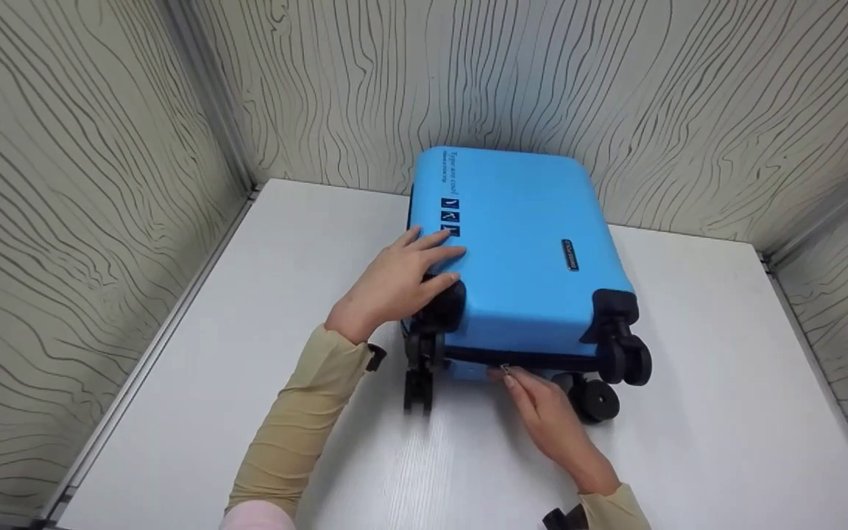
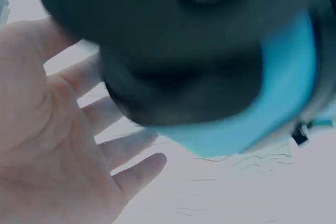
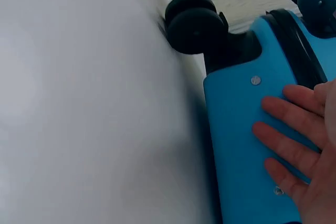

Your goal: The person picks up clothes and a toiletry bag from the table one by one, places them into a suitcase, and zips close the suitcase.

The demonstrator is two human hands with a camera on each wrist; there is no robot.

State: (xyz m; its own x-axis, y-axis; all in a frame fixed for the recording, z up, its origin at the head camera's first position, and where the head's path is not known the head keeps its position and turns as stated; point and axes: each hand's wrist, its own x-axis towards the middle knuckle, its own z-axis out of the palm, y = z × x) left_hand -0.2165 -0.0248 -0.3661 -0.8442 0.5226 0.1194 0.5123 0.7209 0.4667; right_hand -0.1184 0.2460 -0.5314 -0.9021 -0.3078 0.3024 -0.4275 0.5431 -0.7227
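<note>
A light blue hard-shell suitcase [image 1: 512, 243] lies flat, with its wheeled end toward me. My left hand [image 1: 394, 280] rests with spread fingers on its near left corner, beside a black corner guard. The left wrist view shows that palm [image 2: 58, 124], with a dark, blurred wheel [image 2: 131, 14] close in front. Below the near edge, my right hand [image 1: 545, 416] pinches a small metal zipper pull [image 1: 505, 367] between thumb and index finger, on the black zipper band [image 1: 542, 359]. In the right wrist view the other fingers [image 3: 289, 145] of that hand lie along the lower blue shell.
The suitcase lies on a white table [image 1: 704, 383]. Pale wood-grain panels [image 1: 365, 81] stand behind it and at both sides. Black wheels [image 1: 626, 357] stick out from the suitcase's near end, on either side of my right hand.
</note>
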